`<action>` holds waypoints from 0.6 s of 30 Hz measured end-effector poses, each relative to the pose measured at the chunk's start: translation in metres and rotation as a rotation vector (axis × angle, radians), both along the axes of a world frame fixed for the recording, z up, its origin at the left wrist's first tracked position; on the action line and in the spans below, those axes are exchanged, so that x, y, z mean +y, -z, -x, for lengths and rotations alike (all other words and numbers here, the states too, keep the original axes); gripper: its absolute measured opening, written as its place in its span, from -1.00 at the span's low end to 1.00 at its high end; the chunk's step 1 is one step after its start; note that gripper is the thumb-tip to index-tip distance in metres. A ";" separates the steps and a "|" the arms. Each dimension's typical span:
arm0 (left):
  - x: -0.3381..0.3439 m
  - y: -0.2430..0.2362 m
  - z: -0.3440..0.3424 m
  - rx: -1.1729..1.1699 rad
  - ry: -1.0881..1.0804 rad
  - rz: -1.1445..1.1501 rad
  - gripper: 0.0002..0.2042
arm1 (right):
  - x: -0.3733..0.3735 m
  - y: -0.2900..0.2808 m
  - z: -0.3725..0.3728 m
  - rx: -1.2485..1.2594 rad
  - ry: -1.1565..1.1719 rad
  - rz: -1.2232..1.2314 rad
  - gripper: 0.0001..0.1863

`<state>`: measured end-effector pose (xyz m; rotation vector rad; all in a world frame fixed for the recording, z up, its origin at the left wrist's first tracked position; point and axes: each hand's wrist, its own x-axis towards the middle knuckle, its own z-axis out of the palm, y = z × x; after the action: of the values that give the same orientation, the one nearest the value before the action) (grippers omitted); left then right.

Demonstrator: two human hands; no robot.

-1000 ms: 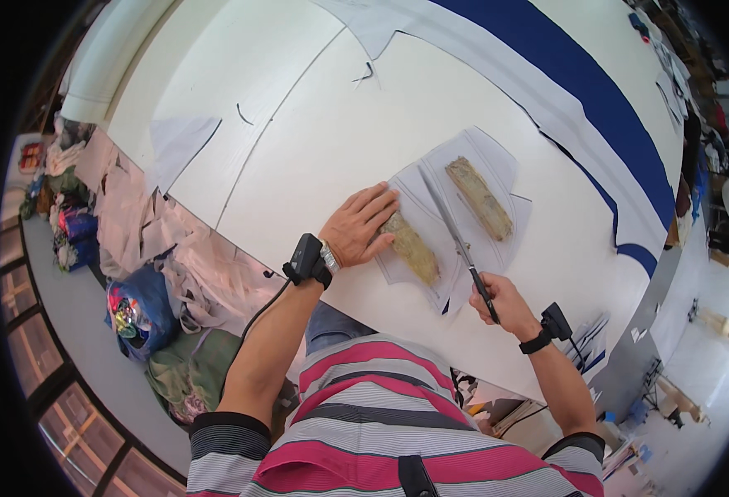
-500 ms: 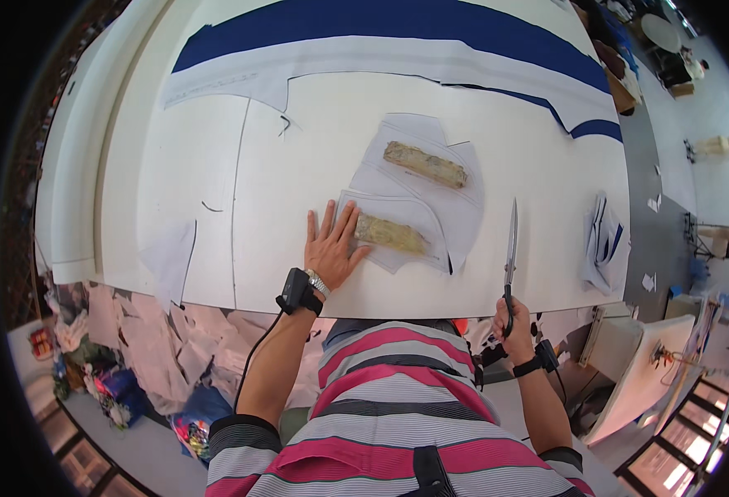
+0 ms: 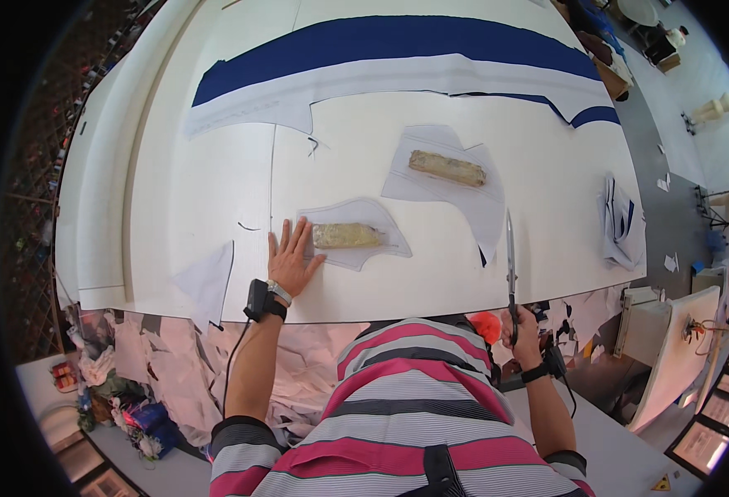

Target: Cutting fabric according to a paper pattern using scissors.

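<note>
My left hand (image 3: 293, 263) lies flat with fingers spread at the left edge of a small pale pattern piece (image 3: 363, 212). A tape-wrapped, bar-shaped weight (image 3: 348, 236) rests on that piece, just right of my fingers. Farther off to the right lies a larger pale pattern piece (image 3: 482, 214) with a dark tip, under a second wrapped weight (image 3: 447, 168). At the table's near edge, my right hand (image 3: 525, 338) is closed round the dark handles of long shears (image 3: 511, 253). Their blades point away from me over the tabletop and look closed.
Navy fabric (image 3: 398, 40) with a long pale pattern strip (image 3: 364, 79) spans the table's far side. A folded fabric stack (image 3: 621, 224) sits at the right edge, and a pale scrap (image 3: 209, 282) hangs over the near left edge. A large white roll (image 3: 103, 199) borders the left.
My left hand has shifted left together with the small pattern piece and its weight. That piece has turned and lies apart from the larger one it overlapped. The right hand still grips the shears.
</note>
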<state>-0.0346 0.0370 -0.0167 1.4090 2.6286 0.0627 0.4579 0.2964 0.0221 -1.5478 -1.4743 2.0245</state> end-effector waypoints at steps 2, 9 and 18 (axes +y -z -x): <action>-0.007 -0.003 0.033 -0.037 0.105 0.101 -0.14 | -0.003 -0.001 0.007 0.044 -0.041 -0.022 -0.68; 0.043 -0.022 0.106 0.232 0.424 0.259 -0.10 | -0.002 0.003 0.031 -0.099 -0.436 -0.156 -0.63; 0.085 -0.039 0.046 0.109 0.135 -0.380 -0.40 | 0.017 -0.017 0.062 -0.172 -0.736 -0.176 -0.49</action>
<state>-0.0807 0.1225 0.0227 1.7462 2.7011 0.5067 0.3960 0.3129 0.0394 -1.2354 -2.4950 2.0289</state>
